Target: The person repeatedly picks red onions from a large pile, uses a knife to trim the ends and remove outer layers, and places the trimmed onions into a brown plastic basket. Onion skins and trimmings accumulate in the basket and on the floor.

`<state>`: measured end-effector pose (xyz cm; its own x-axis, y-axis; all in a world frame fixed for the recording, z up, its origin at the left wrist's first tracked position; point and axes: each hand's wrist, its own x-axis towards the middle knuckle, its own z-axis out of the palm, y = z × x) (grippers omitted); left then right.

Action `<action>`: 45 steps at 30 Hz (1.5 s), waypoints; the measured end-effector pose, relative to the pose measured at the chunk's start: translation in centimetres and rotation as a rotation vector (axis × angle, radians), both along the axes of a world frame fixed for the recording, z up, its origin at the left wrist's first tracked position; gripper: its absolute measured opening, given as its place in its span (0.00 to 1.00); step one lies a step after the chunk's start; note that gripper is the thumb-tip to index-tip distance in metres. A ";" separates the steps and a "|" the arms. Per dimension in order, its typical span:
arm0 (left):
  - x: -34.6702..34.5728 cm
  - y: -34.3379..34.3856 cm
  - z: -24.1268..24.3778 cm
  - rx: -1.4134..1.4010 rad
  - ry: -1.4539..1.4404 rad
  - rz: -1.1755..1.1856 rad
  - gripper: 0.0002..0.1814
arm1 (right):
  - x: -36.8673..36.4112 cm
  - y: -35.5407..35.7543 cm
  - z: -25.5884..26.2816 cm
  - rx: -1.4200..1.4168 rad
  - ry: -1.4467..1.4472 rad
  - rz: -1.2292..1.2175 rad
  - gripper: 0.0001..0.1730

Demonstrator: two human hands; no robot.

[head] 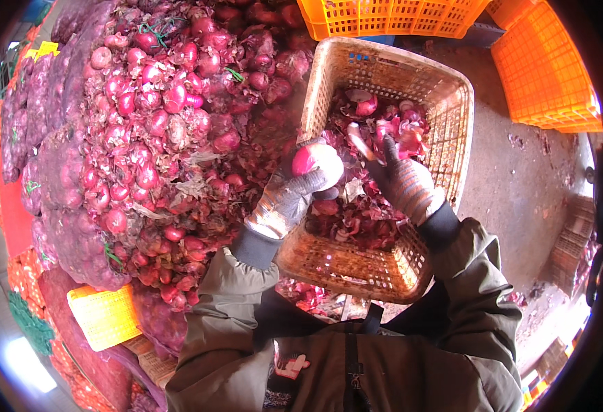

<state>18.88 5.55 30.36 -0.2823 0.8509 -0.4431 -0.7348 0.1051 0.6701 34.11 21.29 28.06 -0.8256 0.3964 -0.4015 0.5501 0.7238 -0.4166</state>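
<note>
My left hand (301,188), in a grey knit work glove, holds a red onion (318,162) over the left side of a crate. The onion's left side is purple, and its right side looks white and peeled. To the right, my gloved right hand (401,180) grips a narrow, pale, knife-like tool (360,141) that points up and left. Motion blurs it, so its exact kind is unclear. Both hands are above a stained, pale plastic crate (450,149), apart from each other. Loose onion skins (355,221) and an onion with a pale cut face (363,103) lie inside it.
A large heap of red onions (172,98) rises at my left, beside filled mesh sacks (59,170). Orange plastic crates (394,20) stand beyond the crate, with more orange crates (543,67) at far right. A yellow basket (103,314) sits at lower left. Skin scraps dot the concrete floor (507,180).
</note>
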 end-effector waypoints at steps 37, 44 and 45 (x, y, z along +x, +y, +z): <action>0.2 1.0 -0.5 0.170 0.122 0.036 0.33 | -0.2 -2.8 0.5 -1.290 0.521 -0.641 0.24; -1.2 0.9 -0.2 0.213 0.815 -0.040 0.28 | -0.1 -1.4 3.5 -0.570 0.609 -0.002 0.34; -1.0 0.8 -0.2 0.131 0.952 -0.040 0.28 | -0.2 -1.4 4.1 -0.564 0.614 0.045 0.34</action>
